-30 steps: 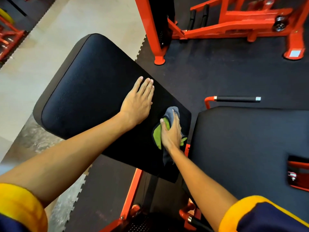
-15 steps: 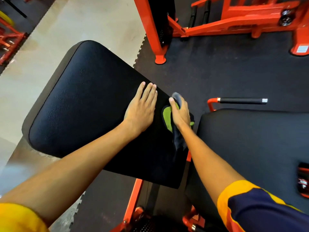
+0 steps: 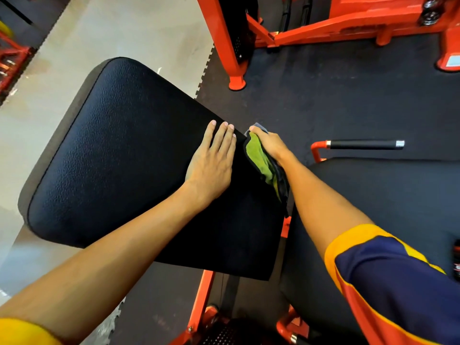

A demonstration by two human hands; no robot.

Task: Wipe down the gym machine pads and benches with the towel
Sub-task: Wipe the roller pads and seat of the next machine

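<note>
A large black padded bench pad (image 3: 119,155) fills the middle of the view, tilted toward the upper left. My left hand (image 3: 211,160) lies flat on its right part, fingers straight and together. A green and grey towel (image 3: 261,163) hangs over the pad's right edge near the far corner. My right hand (image 3: 270,145) grips the towel from the outer side, fingers curled over the edge. A second black pad (image 3: 388,200) lies to the right, partly under my right arm.
An orange handle with a black grip (image 3: 358,144) sticks out behind the right pad. Orange machine frames (image 3: 323,33) stand at the back on black rubber floor (image 3: 336,95). Beige floor (image 3: 112,33) runs along the left. Orange frame bars (image 3: 201,302) show under the pad.
My right hand slid the towel from the pad's top surface up and out to its right edge near the far corner. My left hand stayed flat on the pad.
</note>
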